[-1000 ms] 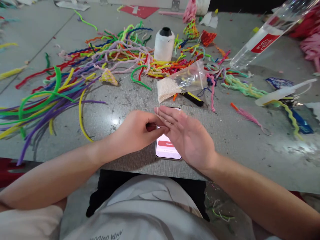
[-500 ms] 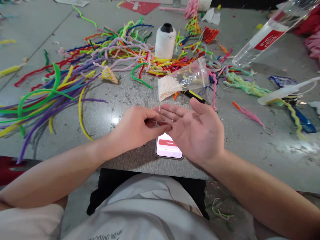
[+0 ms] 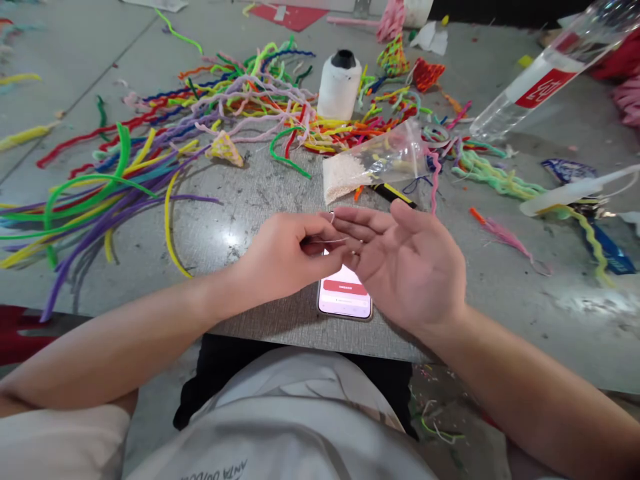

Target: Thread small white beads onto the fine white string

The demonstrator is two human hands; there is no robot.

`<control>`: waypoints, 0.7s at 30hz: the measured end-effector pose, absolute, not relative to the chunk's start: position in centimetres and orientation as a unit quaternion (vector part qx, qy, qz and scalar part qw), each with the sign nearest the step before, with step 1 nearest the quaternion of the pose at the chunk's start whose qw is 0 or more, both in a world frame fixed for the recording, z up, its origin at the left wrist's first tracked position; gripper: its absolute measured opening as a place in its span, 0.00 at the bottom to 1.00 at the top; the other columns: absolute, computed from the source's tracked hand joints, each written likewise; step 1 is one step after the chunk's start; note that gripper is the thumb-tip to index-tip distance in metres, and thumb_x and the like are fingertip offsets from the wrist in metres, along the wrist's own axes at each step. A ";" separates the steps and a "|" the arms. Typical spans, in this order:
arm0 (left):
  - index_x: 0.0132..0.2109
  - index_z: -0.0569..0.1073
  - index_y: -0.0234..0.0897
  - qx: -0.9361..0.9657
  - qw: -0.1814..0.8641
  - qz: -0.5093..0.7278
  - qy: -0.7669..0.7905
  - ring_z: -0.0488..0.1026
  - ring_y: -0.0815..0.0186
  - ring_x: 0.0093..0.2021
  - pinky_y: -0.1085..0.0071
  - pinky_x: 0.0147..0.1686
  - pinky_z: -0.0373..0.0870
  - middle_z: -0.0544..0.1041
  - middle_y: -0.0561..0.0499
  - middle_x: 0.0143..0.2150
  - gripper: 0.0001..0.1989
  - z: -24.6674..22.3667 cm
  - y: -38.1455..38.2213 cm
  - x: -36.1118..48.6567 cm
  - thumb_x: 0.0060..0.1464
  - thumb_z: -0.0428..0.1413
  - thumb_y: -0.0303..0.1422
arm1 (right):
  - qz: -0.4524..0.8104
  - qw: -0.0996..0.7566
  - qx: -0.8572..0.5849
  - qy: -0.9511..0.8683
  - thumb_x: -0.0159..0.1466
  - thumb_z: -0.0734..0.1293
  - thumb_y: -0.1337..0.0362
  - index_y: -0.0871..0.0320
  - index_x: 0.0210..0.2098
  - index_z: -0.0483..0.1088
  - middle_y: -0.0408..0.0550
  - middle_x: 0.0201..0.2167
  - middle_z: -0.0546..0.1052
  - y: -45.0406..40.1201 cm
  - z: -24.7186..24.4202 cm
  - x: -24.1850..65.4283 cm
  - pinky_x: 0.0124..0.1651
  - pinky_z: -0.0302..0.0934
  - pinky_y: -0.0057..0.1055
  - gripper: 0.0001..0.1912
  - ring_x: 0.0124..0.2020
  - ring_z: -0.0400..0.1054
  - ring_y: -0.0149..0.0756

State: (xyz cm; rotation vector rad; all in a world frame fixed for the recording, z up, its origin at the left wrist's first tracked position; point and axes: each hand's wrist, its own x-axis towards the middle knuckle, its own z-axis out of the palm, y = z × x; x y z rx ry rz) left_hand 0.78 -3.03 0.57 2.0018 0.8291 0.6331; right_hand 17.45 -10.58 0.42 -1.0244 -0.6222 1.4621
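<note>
My left hand [image 3: 280,257] has its grip pinched shut on a thin needle [image 3: 334,241], held just above the phone [image 3: 346,297] at the near edge of the counter [image 3: 500,287]. My right hand [image 3: 410,267] lies open, palm up, its fingertips [image 3: 345,230] touching the needle's tip. A bag of white beads [image 3: 370,167] lies just beyond, near the pipe cleaners [image 3: 150,160].

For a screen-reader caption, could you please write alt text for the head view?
Left hand pinches a thin thread beside the open right hand, above a lit smartphone on a grey table strewn with colourful pipe cleaners.
</note>
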 end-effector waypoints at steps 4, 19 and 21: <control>0.33 0.81 0.35 0.782 0.440 0.279 0.343 0.55 0.74 0.22 0.73 0.22 0.52 0.62 0.59 0.19 0.06 0.9 -2.5 0.3 0.55 0.65 0.34 | 0.619 0.573 -0.474 -0.252 0.65 0.75 0.53 0.54 0.36 0.81 0.52 0.37 0.85 -10.2 -0.2 18.4 0.51 0.77 0.43 0.11 0.44 0.82 0.44; 0.33 0.82 0.42 0.861 0.318 0.299 0.262 0.58 0.71 0.21 0.69 0.26 0.59 0.62 0.60 0.19 0.05 1.5 -1.9 -0.3 0.59 0.66 0.33 | 0.701 0.468 -0.444 -0.303 0.55 0.85 0.54 0.57 0.28 0.81 0.45 0.25 0.79 -10.0 0.5 19.3 0.26 0.61 0.27 0.16 0.24 0.69 0.29; 0.33 0.82 0.42 0.863 0.313 0.305 0.254 0.57 0.72 0.21 0.70 0.26 0.59 0.61 0.60 0.19 0.06 1.3 -1.8 -0.4 0.59 0.67 0.34 | 0.700 0.458 -0.454 -0.308 0.54 0.86 0.53 0.57 0.26 0.80 0.45 0.24 0.79 -9.9 0.6 19.5 0.24 0.61 0.27 0.18 0.22 0.68 0.28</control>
